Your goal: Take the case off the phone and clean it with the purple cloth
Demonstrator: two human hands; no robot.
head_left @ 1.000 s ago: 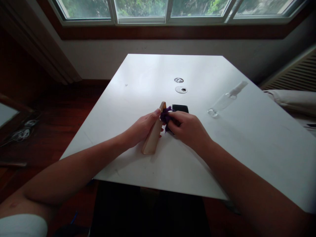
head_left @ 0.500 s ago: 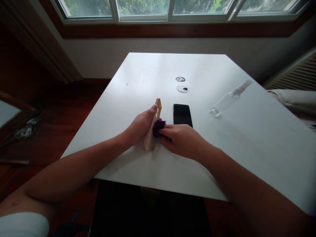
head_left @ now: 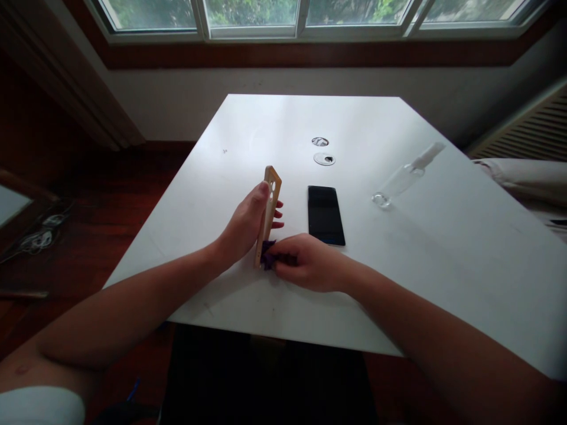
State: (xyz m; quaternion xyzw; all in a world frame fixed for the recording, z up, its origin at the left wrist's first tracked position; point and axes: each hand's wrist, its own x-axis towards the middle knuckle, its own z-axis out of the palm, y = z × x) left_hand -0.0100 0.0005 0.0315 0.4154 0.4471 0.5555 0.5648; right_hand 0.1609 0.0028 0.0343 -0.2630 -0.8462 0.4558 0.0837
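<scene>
A beige phone case (head_left: 269,206) with camera holes near its top stands on edge in my left hand (head_left: 246,221), whose thumb and fingers clamp it from both sides. My right hand (head_left: 310,262) pinches a crumpled dark purple cloth (head_left: 267,256) and presses it to the inner side of the case, near the lower end. Just beyond my right hand, a black smartphone (head_left: 325,213) lies flat on the white table, screen up.
On the right of the white table (head_left: 199,195) a clear spray bottle (head_left: 401,180) lies on its side. Two round inserts, the nearer a cable grommet (head_left: 324,159), sit in the tabletop. A window (head_left: 257,15) is behind the table, and cables (head_left: 39,236) lie on the floor at left.
The cloth in my right hand has slid down the case from its middle to its lower end. The case has turned more edge-on and shifted slightly left. More of the smartphone shows.
</scene>
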